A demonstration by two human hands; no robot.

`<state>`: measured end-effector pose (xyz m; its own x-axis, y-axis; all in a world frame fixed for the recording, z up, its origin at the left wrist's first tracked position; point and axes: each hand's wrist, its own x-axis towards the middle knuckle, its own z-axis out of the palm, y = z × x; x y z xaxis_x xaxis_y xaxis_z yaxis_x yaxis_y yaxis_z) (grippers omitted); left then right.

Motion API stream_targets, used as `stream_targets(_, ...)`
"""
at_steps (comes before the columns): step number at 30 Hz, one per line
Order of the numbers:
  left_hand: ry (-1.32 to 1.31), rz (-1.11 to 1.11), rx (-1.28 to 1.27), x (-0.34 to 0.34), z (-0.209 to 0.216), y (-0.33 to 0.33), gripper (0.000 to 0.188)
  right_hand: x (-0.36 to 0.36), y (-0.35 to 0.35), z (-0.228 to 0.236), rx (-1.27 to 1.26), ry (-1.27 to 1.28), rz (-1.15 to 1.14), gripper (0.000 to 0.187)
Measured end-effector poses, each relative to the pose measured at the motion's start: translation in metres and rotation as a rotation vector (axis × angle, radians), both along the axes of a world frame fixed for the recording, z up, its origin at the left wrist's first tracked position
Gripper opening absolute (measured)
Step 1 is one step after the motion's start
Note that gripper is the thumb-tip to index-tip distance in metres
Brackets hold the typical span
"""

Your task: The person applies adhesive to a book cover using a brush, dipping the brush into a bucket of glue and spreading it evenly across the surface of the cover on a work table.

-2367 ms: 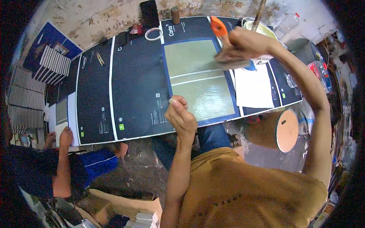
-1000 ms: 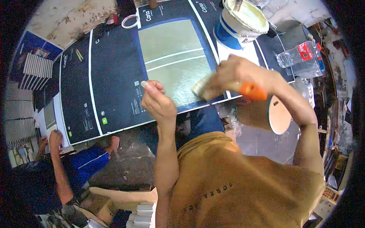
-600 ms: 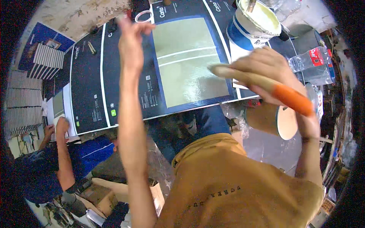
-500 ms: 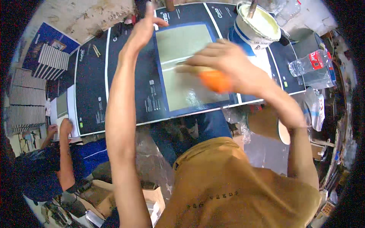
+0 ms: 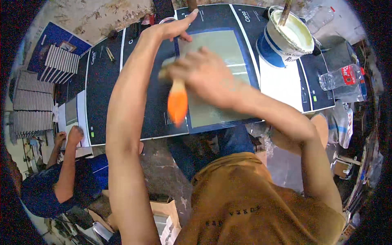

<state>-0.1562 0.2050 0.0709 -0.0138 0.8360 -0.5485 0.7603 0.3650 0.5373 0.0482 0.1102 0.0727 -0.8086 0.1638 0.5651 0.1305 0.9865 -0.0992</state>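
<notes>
Wrapped in my right hand (image 5: pixel 204 77) is a paintbrush (image 5: pixel 178 104) with an orange-ended wooden handle; its bristles are blurred, near the left edge of a blue-bordered sheet (image 5: pixel 252 77). Two grey-green boards (image 5: pixel 216 45) lie on that sheet, split by a pale strip. The nearer board has a wet shine. My left hand (image 5: pixel 177 30) is open, thumb and fingers apart, over the sheet's far left corner; whether it presses on it I cannot tell.
A bucket (image 5: pixel 281 45) of creamy white paste with a stick in it stands back right, beside white paper (image 5: pixel 281 85) and a plastic bottle (image 5: pixel 339 77). At left are stacked booklets (image 5: pixel 61 61) and a co-worker's hands (image 5: pixel 74 134). The black table's (image 5: pixel 98 110) near edge curves past me.
My right hand has swept left with the brush, from the middle of the boards to the sheet's left edge. The view has shifted slightly; my left hand remains at the far left corner.
</notes>
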Motion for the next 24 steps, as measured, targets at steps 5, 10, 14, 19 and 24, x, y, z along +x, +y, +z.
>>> stream_targets(5,-0.007,-0.067,0.075,0.015,0.001,-0.013,0.106,-0.001,-0.039,-0.054,-0.110,-0.113,0.067,0.026)
stream_targets(10,0.006,-0.028,0.104,0.015,-0.003,-0.015,0.109,0.044,-0.068,0.011,-0.170,-0.196,0.189,0.029)
stream_targets(14,0.005,0.049,0.169,0.017,-0.019,-0.007,0.107,0.032,-0.024,-0.009,-0.095,-0.209,-0.154,0.031)
stream_targets(19,0.054,-0.050,0.183,0.022,-0.023,0.002,0.112,0.072,-0.105,-0.006,-0.120,-0.324,0.198,0.030)
stream_targets(24,0.025,0.021,0.228,0.008,-0.029,-0.009,0.116,0.053,-0.065,0.019,-0.062,-0.159,-0.048,0.032)
